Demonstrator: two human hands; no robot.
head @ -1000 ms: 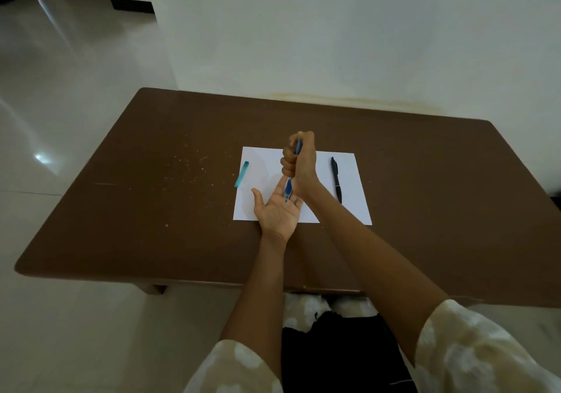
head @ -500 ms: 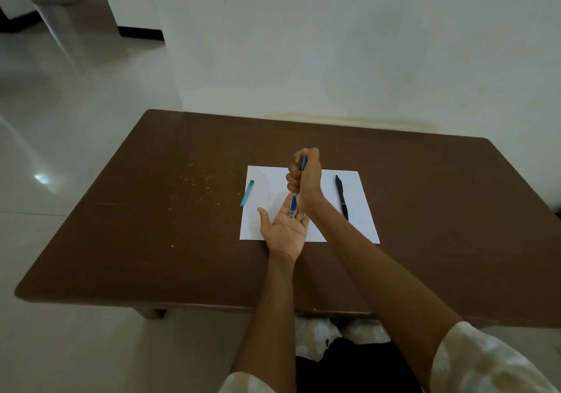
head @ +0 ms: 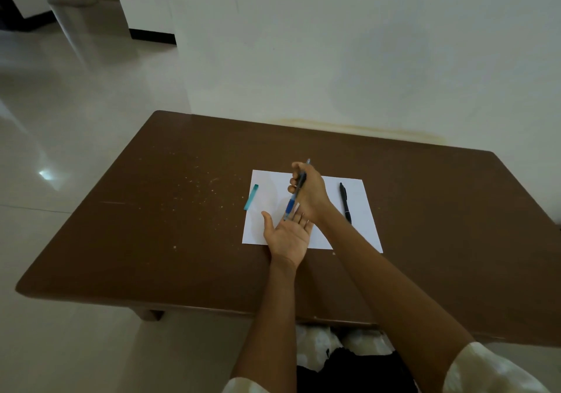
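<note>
My right hand [head: 309, 193] grips a blue pen [head: 293, 201] in its fist, tip pointing down at the fingers of my left hand [head: 288, 236]. That left hand lies palm up and flat over the near edge of a white sheet of paper [head: 361, 207] on the brown table [head: 151, 225]. A black pen [head: 345, 202] lies on the sheet's right side. A small teal cap or strip [head: 251, 196] lies at the sheet's left edge.
The table stands against a white wall [head: 334, 58]. Pale specks are scattered over its left half. Shiny tiled floor [head: 60, 119] spreads to the left. My lap is under the table's near edge.
The camera has tilted up, so the table sits lower in the frame. The blue pen in my right hand has leaned over slightly; my left hand stays palm up beneath it.
</note>
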